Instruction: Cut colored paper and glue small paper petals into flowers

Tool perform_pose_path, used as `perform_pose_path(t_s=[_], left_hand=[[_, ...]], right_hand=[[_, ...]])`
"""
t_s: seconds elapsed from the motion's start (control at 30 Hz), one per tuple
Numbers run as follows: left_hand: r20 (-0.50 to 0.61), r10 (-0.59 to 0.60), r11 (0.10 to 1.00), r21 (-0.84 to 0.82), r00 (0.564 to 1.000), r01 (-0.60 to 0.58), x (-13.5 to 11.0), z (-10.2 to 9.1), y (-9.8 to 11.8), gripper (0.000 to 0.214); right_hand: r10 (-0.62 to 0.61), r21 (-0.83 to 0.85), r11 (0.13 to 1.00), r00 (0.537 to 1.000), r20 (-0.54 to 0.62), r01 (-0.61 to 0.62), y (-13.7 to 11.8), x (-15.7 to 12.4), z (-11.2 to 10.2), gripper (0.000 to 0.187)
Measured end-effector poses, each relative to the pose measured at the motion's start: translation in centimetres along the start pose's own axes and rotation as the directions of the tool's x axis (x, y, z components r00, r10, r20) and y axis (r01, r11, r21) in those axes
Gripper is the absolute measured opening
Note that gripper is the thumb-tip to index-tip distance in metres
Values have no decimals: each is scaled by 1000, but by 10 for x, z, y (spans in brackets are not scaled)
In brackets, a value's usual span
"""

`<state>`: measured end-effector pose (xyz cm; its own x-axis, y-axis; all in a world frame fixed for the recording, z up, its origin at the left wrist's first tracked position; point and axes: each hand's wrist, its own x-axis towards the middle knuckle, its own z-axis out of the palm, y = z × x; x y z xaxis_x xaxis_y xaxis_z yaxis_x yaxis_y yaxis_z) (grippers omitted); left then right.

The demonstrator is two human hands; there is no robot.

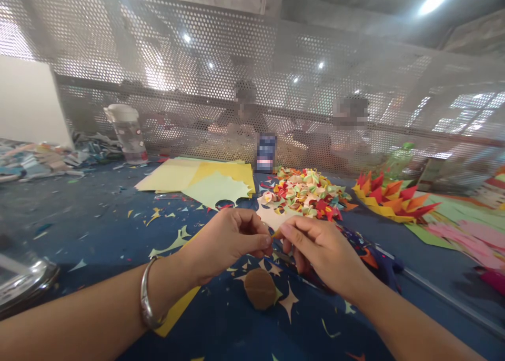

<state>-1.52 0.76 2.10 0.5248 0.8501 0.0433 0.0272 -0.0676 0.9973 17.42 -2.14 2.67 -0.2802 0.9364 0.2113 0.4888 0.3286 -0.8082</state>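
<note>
My left hand [232,240] and my right hand [315,248] meet over the blue table [98,229], fingers pinched together on a tiny piece of yellow paper [275,233] held between them. The left wrist wears a silver bangle [147,292]. Below the hands lies a brown paper disc [259,288] among star-shaped paper scraps. A pale cut sheet [272,216] lies just behind the fingertips. A yellow sheet [177,306] lies under my left wrist.
A heap of small folded coloured paper pieces [307,192] sits behind the hands. Red and orange pointed paper shapes [394,198] lie to the right. Yellow and green sheets [197,179] and a plastic jar [128,134] stand at the back left. Behind a perforated metal screen [276,87], two people sit.
</note>
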Motion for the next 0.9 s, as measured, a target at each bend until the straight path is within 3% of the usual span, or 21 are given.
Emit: perform_pose_path(t_s=[0.4, 0.63, 0.9], left_hand=[[-10, 27, 995, 96, 1000, -26, 0, -1, -3, 8], [-40, -39, 997, -64, 998, 37, 3, -1, -2, 19], [-18, -48, 996, -75, 999, 47, 2, 0, -2, 16]], right_hand=[[12, 3, 1000, 1000, 1, -12, 0, 1, 0, 33], [-7, 27, 1000, 1000, -8, 7, 0, 1, 0, 34], [-7, 15, 1000, 1000, -7, 7, 3, 2, 0, 29]])
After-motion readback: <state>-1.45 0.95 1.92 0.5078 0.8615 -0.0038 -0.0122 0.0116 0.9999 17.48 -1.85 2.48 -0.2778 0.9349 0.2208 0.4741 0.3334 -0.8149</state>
